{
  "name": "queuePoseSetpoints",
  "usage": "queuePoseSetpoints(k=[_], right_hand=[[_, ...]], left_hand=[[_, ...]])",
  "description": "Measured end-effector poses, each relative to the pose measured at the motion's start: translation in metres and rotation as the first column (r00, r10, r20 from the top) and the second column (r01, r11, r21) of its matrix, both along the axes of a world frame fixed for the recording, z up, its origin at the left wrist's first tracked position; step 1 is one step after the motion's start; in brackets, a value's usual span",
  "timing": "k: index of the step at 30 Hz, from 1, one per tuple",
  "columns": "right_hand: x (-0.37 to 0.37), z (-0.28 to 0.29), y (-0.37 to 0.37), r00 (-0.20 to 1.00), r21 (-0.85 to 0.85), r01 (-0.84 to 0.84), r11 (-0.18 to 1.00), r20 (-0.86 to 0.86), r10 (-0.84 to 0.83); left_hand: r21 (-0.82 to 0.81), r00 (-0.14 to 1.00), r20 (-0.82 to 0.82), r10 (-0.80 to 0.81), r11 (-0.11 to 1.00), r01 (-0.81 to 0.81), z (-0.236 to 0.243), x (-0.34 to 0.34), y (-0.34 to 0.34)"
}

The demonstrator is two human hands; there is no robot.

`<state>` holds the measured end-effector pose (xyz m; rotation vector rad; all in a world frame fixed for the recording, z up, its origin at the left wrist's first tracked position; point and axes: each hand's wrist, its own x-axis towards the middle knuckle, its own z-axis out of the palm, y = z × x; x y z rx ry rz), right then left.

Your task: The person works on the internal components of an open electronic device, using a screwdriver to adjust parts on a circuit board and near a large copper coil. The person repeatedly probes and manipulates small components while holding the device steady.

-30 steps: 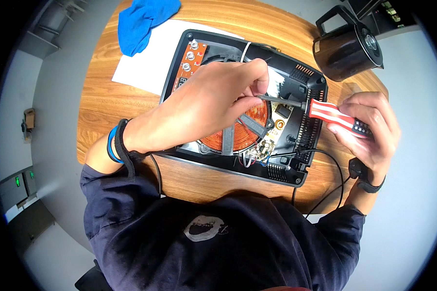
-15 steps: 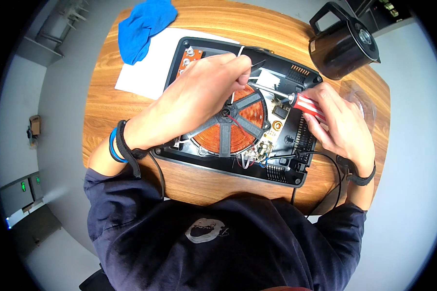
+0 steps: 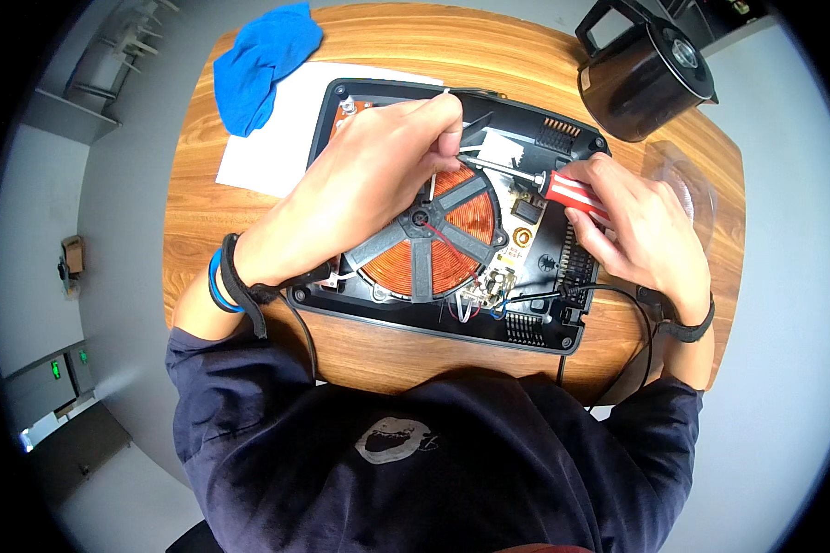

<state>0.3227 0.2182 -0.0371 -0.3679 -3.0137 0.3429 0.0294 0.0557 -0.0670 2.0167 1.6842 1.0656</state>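
Note:
An opened induction cooker base (image 3: 415,324) lies before me, its copper coil (image 3: 398,269) and circuit board (image 3: 523,236) exposed. My right hand (image 3: 638,210) is closed round the red and white handle of a screwdriver (image 3: 567,191). Its metal shaft points left across the board to the upper edge of the coil. There my left hand (image 3: 389,152) is pinched closed beside the screwdriver's tip. What its fingers hold is hidden, though a thin white wire passes close by. A red wire (image 3: 445,232) lies over the coil.
A blue cloth (image 3: 258,74) and a white sheet (image 3: 258,159) lie at the far left of the wooden table (image 3: 207,170). At the far right stands a dark kettle (image 3: 638,88), with clear plastic packaging (image 3: 692,184) nearer me. A black cable (image 3: 638,309) loops off the near right edge.
The view has shifted slightly. My left fingers and the screwdriver's tip have moved a little to the left, and both hands keep their closed grip.

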Motion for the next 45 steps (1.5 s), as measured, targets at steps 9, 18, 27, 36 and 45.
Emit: queuePoseSetpoints(k=[9, 18, 27, 36, 45], right_hand=[[-0.0011, 0.0015, -0.0007, 1.000, -0.017, -0.003, 1.000, -0.014, 0.002], [-0.0019, 0.0036, -0.0030, 1.000, -0.010, -0.013, 1.000, -0.016, 0.013], [-0.0012, 0.0040, -0.0041, 0.999, 0.034, -0.029, 0.999, -0.036, 0.030], [-0.0026, 0.0004, -0.0026, 0.996, 0.037, -0.049, 0.998, -0.074, 0.052], [-0.0025, 0.0006, -0.0010, 0.996, 0.031, -0.046, 0.998, -0.076, 0.049]], left_hand=[[0.024, 0.997, -0.068, 0.029, 0.999, -0.028, 0.0031, -0.0006, -0.0007], [0.044, 0.999, -0.052, 0.010, 0.999, -0.008, 0.0019, -0.0029, -0.0034], [0.048, 0.999, -0.053, -0.001, 0.999, 0.004, 0.0042, -0.0032, -0.0047], [0.038, 1.000, -0.020, -0.012, 0.999, 0.013, 0.0001, -0.0043, -0.0027], [0.036, 0.999, -0.034, -0.013, 0.999, 0.014, 0.0021, -0.0052, -0.0018]])
